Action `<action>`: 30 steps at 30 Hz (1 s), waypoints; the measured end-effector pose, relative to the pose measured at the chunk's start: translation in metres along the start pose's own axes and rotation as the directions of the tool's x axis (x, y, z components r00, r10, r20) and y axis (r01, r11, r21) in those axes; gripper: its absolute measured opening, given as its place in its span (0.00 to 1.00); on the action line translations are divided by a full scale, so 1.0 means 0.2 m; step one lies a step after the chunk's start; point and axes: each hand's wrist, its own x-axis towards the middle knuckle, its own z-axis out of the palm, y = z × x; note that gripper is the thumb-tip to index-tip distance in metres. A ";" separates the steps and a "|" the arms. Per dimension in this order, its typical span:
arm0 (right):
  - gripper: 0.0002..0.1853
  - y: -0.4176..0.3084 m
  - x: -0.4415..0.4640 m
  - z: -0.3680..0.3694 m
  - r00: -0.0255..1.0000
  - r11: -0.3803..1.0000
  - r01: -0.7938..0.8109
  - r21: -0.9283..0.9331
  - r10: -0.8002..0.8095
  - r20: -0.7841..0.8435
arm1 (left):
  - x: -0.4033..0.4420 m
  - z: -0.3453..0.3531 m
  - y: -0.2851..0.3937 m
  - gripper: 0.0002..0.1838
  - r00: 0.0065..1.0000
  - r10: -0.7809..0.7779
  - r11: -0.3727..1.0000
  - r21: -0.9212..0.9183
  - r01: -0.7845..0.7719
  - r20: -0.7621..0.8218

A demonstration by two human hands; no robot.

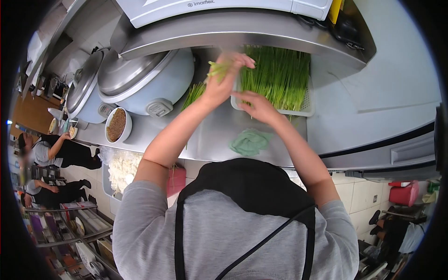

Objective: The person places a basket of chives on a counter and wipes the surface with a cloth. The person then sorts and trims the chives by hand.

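My left hand (223,79) is raised over the counter under the shelf, partly blurred. Its fingers are closed around a small bunch of green chives (216,70), whose pale cut ends stick out on the left. Below and to the right, my right hand (257,106) hovers by the near left corner of a white plastic basket (305,112), its fingers apart and holding nothing visible. Long chives (277,77) fill that basket, laid side by side. More chives (194,95) lie on the steel counter left of the basket, partly behind my left forearm.
A crumpled green cloth (251,142) lies on the counter before me. Two large rice cookers (161,86) and a white bowl of brown grains (117,125) stand left. A steel shelf (242,41) overhangs the basket. Two people (65,151) stand far left.
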 end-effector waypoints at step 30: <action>0.11 0.17 0.12 -0.21 0.576 0.691 -0.692 0.207 0.356 0.736 | -0.34 -0.10 -0.16 0.11 0.320 -0.882 0.152 -0.434 0.888 0.346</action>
